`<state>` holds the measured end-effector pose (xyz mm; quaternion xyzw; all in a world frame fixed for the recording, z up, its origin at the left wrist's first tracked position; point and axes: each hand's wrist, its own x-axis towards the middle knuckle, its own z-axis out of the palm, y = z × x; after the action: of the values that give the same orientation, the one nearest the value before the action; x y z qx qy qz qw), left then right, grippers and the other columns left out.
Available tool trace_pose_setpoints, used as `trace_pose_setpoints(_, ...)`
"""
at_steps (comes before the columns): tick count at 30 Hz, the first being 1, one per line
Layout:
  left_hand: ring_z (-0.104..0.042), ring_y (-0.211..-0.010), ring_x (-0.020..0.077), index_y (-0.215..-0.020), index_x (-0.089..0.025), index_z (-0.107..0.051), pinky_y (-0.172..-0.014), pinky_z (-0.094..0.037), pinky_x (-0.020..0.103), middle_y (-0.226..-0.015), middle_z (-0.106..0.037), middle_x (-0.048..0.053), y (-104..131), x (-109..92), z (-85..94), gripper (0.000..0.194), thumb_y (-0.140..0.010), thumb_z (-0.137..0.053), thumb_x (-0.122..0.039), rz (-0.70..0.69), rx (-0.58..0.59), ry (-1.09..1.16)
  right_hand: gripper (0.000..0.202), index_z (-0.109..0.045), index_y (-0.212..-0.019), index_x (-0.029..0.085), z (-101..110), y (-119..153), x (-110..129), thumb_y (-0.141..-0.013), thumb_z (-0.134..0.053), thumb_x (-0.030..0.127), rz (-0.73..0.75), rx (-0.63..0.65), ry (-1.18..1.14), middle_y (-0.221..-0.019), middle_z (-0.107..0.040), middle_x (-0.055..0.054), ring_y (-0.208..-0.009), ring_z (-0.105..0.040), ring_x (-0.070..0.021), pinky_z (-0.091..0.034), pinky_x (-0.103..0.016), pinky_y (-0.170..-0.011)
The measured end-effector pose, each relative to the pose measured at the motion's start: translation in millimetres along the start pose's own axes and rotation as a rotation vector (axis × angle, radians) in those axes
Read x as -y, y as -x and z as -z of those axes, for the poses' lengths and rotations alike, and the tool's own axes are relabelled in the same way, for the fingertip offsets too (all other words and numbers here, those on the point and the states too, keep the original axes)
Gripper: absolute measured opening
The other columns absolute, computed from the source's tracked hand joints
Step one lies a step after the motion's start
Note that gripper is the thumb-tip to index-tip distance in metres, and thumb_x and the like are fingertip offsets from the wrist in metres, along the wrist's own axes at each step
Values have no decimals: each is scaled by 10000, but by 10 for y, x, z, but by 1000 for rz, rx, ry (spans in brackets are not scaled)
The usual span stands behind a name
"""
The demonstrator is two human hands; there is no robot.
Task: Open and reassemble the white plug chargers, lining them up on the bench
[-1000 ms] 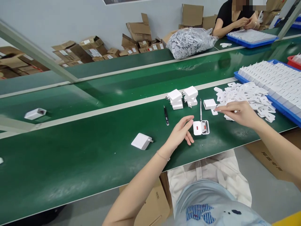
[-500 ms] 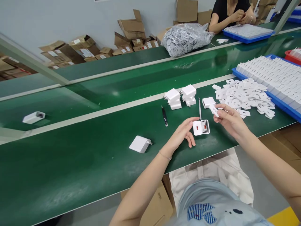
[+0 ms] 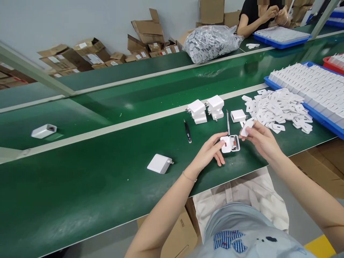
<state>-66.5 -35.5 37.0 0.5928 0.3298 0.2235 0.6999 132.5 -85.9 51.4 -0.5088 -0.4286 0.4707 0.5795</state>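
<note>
An opened white charger housing [image 3: 234, 143] lies on the green table, its white cover piece [image 3: 226, 144] beside it on the left. My left hand [image 3: 211, 150] touches the cover piece, with thumb and forefinger on its left side. Between the fingertips of my right hand [image 3: 259, 138] is a flat white plastic piece [image 3: 246, 128], held just above and right of the housing. Behind them lie a thin pen-like tool [image 3: 228, 122] and a white charger [image 3: 238, 115]. Black tweezers [image 3: 187, 132] rest farther left.
Stacked chargers [image 3: 198, 111] stand behind the tweezers. A single charger [image 3: 159, 163] lies left. Loose white pieces [image 3: 278, 109] are heaped by a blue tray [image 3: 325, 122] at right. Another charger [image 3: 43, 131] sits on the recessed strip. Across, a person [image 3: 259, 18] works near a filled bag [image 3: 212, 43].
My left thumb has come down onto the cover piece. My right hand has turned the flat white piece, showing its broad face. The charger on the recessed strip has shifted right.
</note>
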Motion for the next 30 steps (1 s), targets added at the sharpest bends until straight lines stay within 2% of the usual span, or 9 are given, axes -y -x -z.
trace_pose_setpoints(4,-599,-479,92,-1327,-230,-457,-440,-471,252,-1274,-567,133,45,14,-37,653,-795,-599,-580,-42,-135,-276,271,-668,-849,221,38,45,9,-781,-673,483,143,19,252,-736,-601,-18,-743,-576,-169,-488,-321,-722)
trace_pose_setpoints(6,-607,-559,120,-1286,-218,-491,-533,-485,286,-1218,-598,120,76,34,-71,613,-791,-621,-555,-179,-318,-543,282,-671,-985,227,38,64,-5,-792,-679,433,188,55,315,-742,-612,-13,-729,-581,-166,-470,-317,-701)
trace_pose_setpoints(8,-643,-817,223,-1234,-200,-515,-728,-502,356,-1215,-598,125,84,68,-104,636,-738,-683,-561,-399,-448,-790,267,-667,-1006,220,26,72,-38,-813,-664,405,226,91,380,-784,-642,-24,-742,-591,-168,-452,-317,-689)
trace_pose_setpoints(10,-563,-1090,318,-1240,-189,-496,-926,-433,438,-1245,-579,145,57,113,-124,719,-684,-735,-577,-577,-455,-934,241,-670,-971,215,12,64,-84,-823,-654,405,256,96,427,-840,-664,-39,-762,-596,-174,-441,-319,-679)
trace_pose_setpoints(12,-476,-1214,338,-1257,-193,-472,-1030,-338,470,-1282,-558,150,-1,160,-130,721,-697,-743,-557,-642,-400,-979,232,-671,-969,225,6,48,-133,-829,-648,408,289,93,467,-846,-661,-37,-754,-584,-173,-440,-323,-671)
trace_pose_setpoints(17,-499,-1190,282,-1144,-214,-511,-1025,-318,418,-1187,-610,97,-145,224,-101,465,-787,-712,-433,-606,-275,-904,200,-663,-1007,265,34,35,-195,-853,-626,387,399,150,582,-879,-643,-50,-834,-560,-204,-472,-354,-713)
trace_pose_setpoints(21,-525,-1144,280,-1126,-221,-518,-991,-344,409,-1155,-614,86,-166,227,-88,451,-774,-725,-413,-523,-256,-841,256,-618,-1084,282,49,41,-202,-864,-603,412,444,188,662,-1013,-627,-79,-992,-535,-254,-481,-440,-853)
trace_pose_setpoints(25,-528,-1119,272,-1124,-223,-514,-976,-362,398,-1168,-597,79,-151,212,-91,471,-750,-749,-387,-494,-239,-756,261,-610,-1070,274,47,17,-230,-860,-608,427,509,177,746,-1187,-531,-106,-1193,-455,-287,-388,-490,-1016)
trace_pose_setpoints(30,-523,-1076,251,-1111,-211,-511,-907,-403,369,-1141,-585,77,-130,152,-99,363,-833,-647,-402,-359,-158,-457,275,-565,-1123,274,79,19,-269,-883,-581,408,443,245,701,-1242,-504,-101,-1240,-432,-268,-373,-476,-1045)
